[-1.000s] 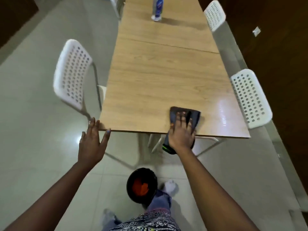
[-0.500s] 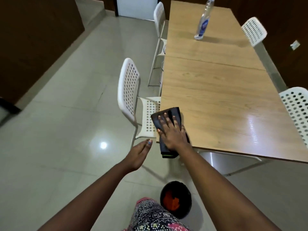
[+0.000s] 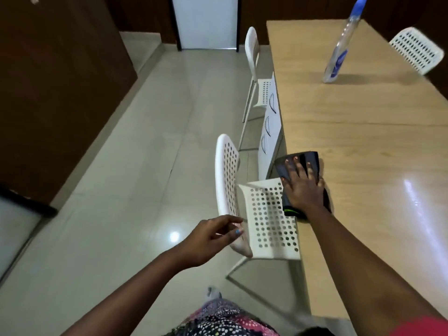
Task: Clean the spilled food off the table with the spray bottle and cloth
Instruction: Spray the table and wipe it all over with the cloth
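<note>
Fingers of the right hand (image 3: 303, 190) are laid out straight and pressed flat on a dark folded cloth with a green edge (image 3: 301, 166), which is spread at the left edge of the pale wooden counter (image 3: 363, 146). The left hand (image 3: 213, 236) is held in the air with fingers loosely curled, gripping nothing, just beside the white perforated plastic chair (image 3: 264, 214). A clear spray bottle with a blue label (image 3: 338, 57) is seen standing far up the counter, well apart from the cloth.

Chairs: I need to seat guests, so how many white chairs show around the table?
3. One nearest chair beside the cloth, one farther chair along the same table edge, and one far chair across the table behind the spray bottle. Others may be out of frame.
</note>
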